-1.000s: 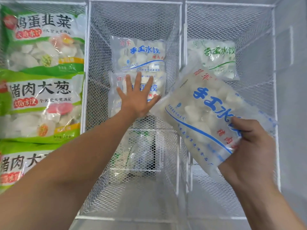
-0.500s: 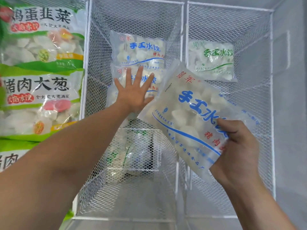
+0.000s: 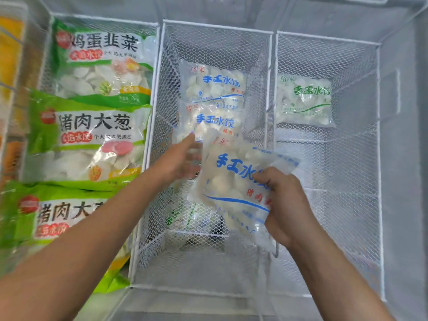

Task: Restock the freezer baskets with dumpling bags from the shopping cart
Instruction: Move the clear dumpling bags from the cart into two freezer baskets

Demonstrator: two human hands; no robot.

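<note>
Three white wire-mesh baskets (image 3: 273,89) are seen side by side; big green glossy bags (image 3: 92,126) fill the left one. A clear, blue-lettered dumpling bag (image 3: 234,181) is held over the middle basket, pinched by the right hand (image 3: 287,205). It is judged lumpy, floppy, slippery, best gripped at an edge. The left hand (image 3: 178,163) is blurred: its grasp cannot be told.

Glossy plastic dumpling bags (image 3: 234,181), white wire-mesh baskets (image 3: 324,158)
</note>
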